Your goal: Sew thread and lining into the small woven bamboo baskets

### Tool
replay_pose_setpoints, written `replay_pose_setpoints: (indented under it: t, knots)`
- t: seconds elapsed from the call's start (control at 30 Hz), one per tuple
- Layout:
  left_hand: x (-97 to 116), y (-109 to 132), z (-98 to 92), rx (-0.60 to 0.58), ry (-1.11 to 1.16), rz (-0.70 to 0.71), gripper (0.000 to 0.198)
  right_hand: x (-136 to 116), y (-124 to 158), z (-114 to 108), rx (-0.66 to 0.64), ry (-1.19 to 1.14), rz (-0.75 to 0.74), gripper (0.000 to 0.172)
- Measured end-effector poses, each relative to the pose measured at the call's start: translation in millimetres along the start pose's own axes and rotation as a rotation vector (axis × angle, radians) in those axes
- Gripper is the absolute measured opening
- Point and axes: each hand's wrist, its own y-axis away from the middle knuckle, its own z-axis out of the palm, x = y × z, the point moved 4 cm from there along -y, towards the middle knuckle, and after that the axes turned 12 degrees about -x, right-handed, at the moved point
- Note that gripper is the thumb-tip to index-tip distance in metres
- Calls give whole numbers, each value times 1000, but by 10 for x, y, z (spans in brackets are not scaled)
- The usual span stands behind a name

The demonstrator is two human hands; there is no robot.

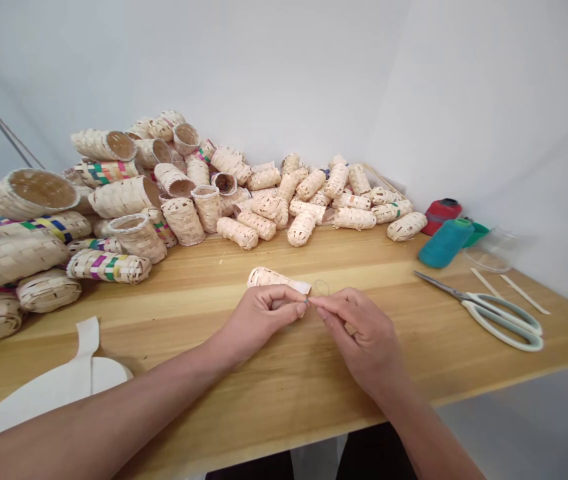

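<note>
Over the middle of the table, my left hand and my right hand meet fingertip to fingertip, both closed in a pinch. Between them is a thin thread, whose fine loop stands up just behind the fingertips. A tiny bluish spot shows at the left fingertips, too small to name. Right behind my left fingers lies a small woven tube basket on its side, partly covered by that hand; whether the fingers touch it I cannot tell.
Woven baskets are heaped along the wall. On the right lie scissors with open blades slightly apart, a teal thread spool, a red spool and thin strips. A roll of white tape sits at front left on the wooden table.
</note>
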Motion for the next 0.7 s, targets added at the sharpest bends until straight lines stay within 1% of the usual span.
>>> replay_pose_setpoints:
  t: [0.33, 0.5, 0.7]
  knots:
    - [-1, 12, 18, -20, 33, -34, 22, 17, 15, 8, 0, -16, -12, 25]
    - [32, 17, 26, -56, -3, -33, 24, 9, 14, 8, 1, 13, -9, 25]
    - [23, 12, 28, -96, 20, -20, 23, -2, 1, 9, -12, -1, -14, 25]
